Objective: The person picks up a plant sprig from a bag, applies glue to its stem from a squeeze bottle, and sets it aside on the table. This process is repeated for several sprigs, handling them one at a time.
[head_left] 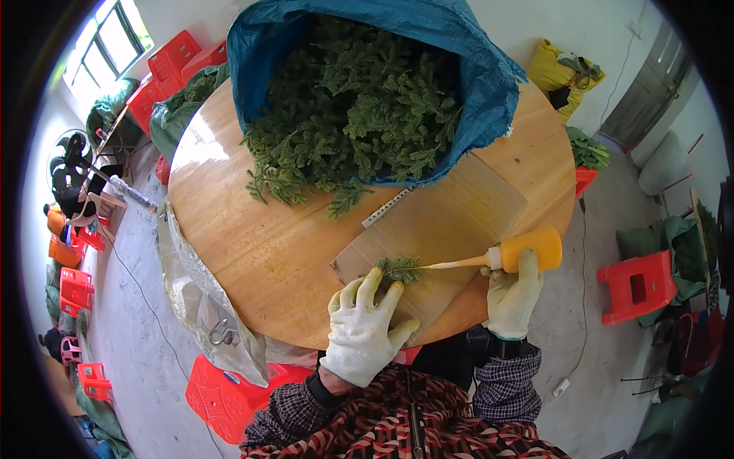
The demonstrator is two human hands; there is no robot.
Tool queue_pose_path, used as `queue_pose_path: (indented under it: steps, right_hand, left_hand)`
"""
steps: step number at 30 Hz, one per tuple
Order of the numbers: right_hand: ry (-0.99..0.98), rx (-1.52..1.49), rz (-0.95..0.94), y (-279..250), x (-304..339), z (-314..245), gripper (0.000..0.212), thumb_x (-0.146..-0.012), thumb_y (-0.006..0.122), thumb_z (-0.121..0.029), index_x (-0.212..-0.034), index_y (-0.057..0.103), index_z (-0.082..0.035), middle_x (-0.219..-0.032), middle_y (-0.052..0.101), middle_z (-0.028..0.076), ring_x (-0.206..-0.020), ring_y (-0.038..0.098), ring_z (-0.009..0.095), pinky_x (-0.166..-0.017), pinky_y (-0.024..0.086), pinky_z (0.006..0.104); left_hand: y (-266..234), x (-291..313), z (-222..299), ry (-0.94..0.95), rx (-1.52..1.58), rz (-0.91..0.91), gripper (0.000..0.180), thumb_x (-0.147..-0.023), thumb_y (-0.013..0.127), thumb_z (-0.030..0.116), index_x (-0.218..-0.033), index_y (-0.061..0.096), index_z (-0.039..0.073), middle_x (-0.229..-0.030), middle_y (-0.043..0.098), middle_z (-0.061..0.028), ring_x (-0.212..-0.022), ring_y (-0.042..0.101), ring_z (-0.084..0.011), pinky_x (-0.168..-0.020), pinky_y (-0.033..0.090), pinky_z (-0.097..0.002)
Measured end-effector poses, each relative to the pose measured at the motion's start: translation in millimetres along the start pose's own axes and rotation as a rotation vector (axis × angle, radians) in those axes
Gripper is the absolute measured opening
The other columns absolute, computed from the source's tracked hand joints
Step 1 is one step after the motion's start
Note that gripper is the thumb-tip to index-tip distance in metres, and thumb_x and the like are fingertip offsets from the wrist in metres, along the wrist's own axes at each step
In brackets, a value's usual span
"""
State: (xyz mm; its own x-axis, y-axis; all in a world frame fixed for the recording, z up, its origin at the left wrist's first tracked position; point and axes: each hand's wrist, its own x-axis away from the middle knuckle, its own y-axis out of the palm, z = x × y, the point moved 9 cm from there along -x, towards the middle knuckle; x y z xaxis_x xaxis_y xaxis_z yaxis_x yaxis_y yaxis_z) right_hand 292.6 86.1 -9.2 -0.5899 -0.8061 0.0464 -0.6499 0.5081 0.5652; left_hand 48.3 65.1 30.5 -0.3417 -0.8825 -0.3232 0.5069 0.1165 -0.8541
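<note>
My left hand [359,325], in a white glove with stained fingertips, holds a small green fir sprig [402,269] down on a flat cardboard sheet [466,203]. Two of its fingertips meet the sprig's left end, while the thumb stands apart from them. My right hand [514,297], gloved too, is closed around an orange-yellow squeeze bottle [535,249] that lies nearly level. Its long thin nozzle points left, with the tip at the sprig's right end. Whether anything flows from the tip is too small to tell.
A large blue bag [489,92] full of fir branches [359,115] lies at the far side of the round wooden table [252,252]. A ruler-like strip [388,207] rests by the cardboard. Scissors [222,331] lie on clear plastic at the left edge. Red stools [638,281] stand around.
</note>
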Motion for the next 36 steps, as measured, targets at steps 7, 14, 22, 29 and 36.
queue_pose_path:
  steps: [7, 14, 22, 29, 36]
  right_hand:
    - [-0.005, -0.033, 0.021, -1.7, 1.7, -3.1, 0.029, -0.095, 0.053, -0.028, -0.109, 0.051, -0.002, -0.092, 0.060, 0.011, -0.074, 0.058, 0.021, -0.060, 0.051, 0.0349]
    - [-0.022, -0.054, 0.039, -4.9, 1.6, -5.3, 0.032, -0.095, 0.054, -0.033, -0.107, 0.054, -0.003, -0.091, 0.061, 0.010, -0.075, 0.058, 0.018, -0.062, 0.049, 0.0316]
    - [0.012, -0.128, 0.058, -4.8, 0.8, -1.0, 0.028, -0.096, 0.052, -0.029, -0.104, 0.056, -0.002, -0.089, 0.063, 0.010, -0.076, 0.059, 0.020, -0.060, 0.050, 0.0331]
    - [-0.018, -0.153, -0.007, -8.3, -1.0, 2.9, 0.031, -0.095, 0.056, -0.033, -0.107, 0.055, -0.004, -0.092, 0.061, 0.007, -0.078, 0.057, 0.017, -0.065, 0.046, 0.0293]
    - [0.020, -0.166, 0.024, -16.7, -3.4, 5.4, 0.034, -0.095, 0.057, -0.035, -0.112, 0.054, -0.005, -0.098, 0.061, 0.007, -0.085, 0.057, 0.016, -0.069, 0.045, 0.0292]
  left_hand:
    - [-6.7, -2.7, -1.5, -0.007, 0.008, 0.026, 0.061, -0.070, 0.077, 0.028, -0.125, 0.057, 0.011, -0.130, 0.050, -0.0149, -0.116, 0.048, -0.0353, -0.097, 0.037, -0.0473]
    - [-13.8, -15.0, -17.0, -0.053, 0.021, 0.069, 0.059, -0.073, 0.075, 0.026, -0.127, 0.054, 0.012, -0.123, 0.054, -0.0121, -0.105, 0.054, -0.0326, -0.087, 0.045, -0.0426]
    - [-15.1, -25.0, -20.5, -0.042, -0.070, 0.010, 0.044, -0.078, 0.070, 0.021, -0.119, 0.059, 0.011, -0.104, 0.061, -0.0100, -0.096, 0.057, -0.0313, -0.079, 0.049, -0.0414]
    - [-27.7, -4.0, -32.8, -0.077, -0.124, 0.058, 0.031, -0.079, 0.068, 0.018, -0.110, 0.063, 0.012, -0.084, 0.062, -0.0088, -0.085, 0.059, -0.0293, -0.072, 0.049, -0.0395]
    - [-127.7, 44.0, -109.5, -0.364, -0.209, 0.516, 0.025, -0.081, 0.068, 0.014, -0.105, 0.066, 0.010, -0.086, 0.064, -0.0119, -0.077, 0.061, -0.0317, -0.067, 0.049, -0.0414]
